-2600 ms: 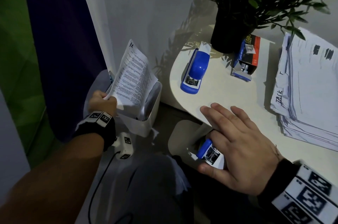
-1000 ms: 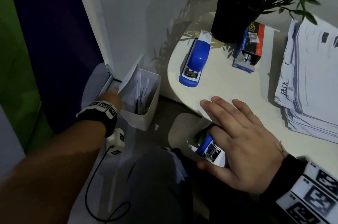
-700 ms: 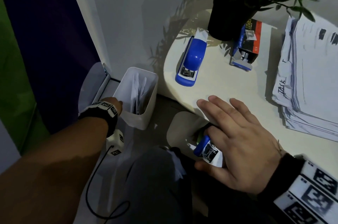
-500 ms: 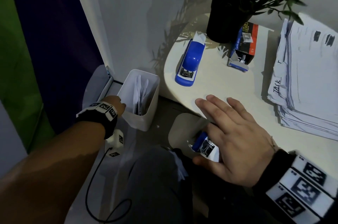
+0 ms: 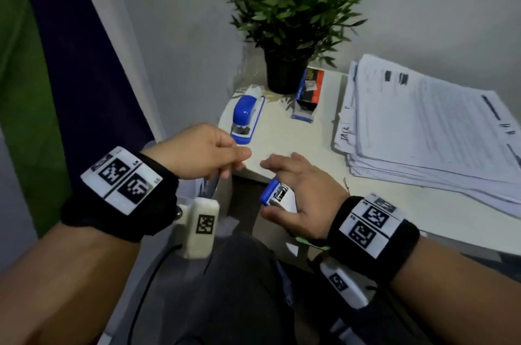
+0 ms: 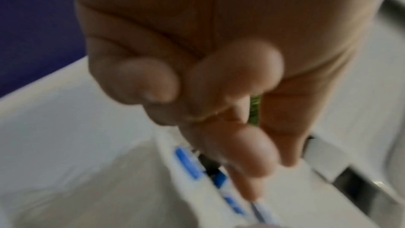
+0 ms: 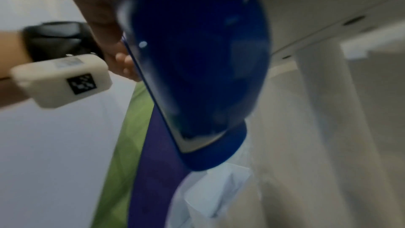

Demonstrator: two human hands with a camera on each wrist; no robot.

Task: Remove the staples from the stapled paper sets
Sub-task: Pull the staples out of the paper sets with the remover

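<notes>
— What is the right hand (image 5: 303,198) doing?
— It grips the blue-and-white staple remover (image 5: 277,196) against the palm with the thumb, at the near edge of the white table (image 5: 310,144); its other fingers lie straight on the tabletop.
— And the left hand (image 5: 201,151)?
— It hovers by the table's left edge, fingers loosely curled, thumb near the forefinger. I see nothing in it; the wrist view is blurred.
— The papers?
— One tall stack of paper sets (image 5: 439,130) on the table's right side.
— Other things there?
— One blue stapler (image 5: 246,116) at the left, one staple box (image 5: 307,95) beside one potted plant (image 5: 290,17) at the back.
</notes>
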